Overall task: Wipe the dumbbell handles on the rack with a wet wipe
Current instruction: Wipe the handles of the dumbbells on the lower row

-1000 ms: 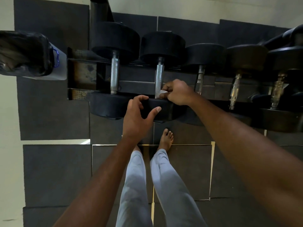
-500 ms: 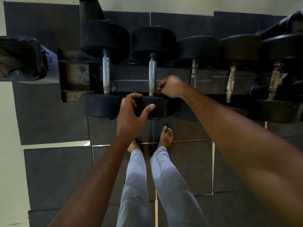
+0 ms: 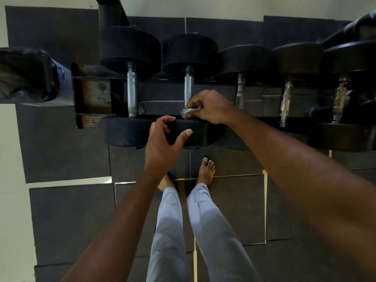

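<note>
The right hand [image 3: 209, 106] is pinching a crumpled white wet wipe [image 3: 188, 112] between thumb and curled fingers, holding it against the near end of the second dumbbell handle [image 3: 188, 88], just above that dumbbell's near black head [image 3: 195, 135]. The wipe is showing at the left edge of the hand, touching the knurled steel bar where it is meeting the head.

The left hand [image 3: 162, 145] is hovering over the gap between the near heads of the first and second dumbbells, fingers curved and thumb extended, holding nothing. Contact with the head below cannot be determined.

5 dumbbells are lying side by side on the rack [image 3: 91, 98], handles pointing away from the person. The first dumbbell handle [image 3: 132, 92] is standing just left of the one under the wipe; the third handle [image 3: 240, 88] is sitting just right of the right hand, partly hidden by it. The fourth handle [image 3: 285, 102] and the fifth handle [image 3: 339, 98] are lying further right, well apart from both hands.

A bin lined with a black bag [image 3: 26, 74] is standing beside the rack's left end. The person's bare feet [image 3: 206, 169] and grey trouser legs [image 3: 168, 231] are showing on dark floor mats [image 3: 67, 220] below the rack.
</note>
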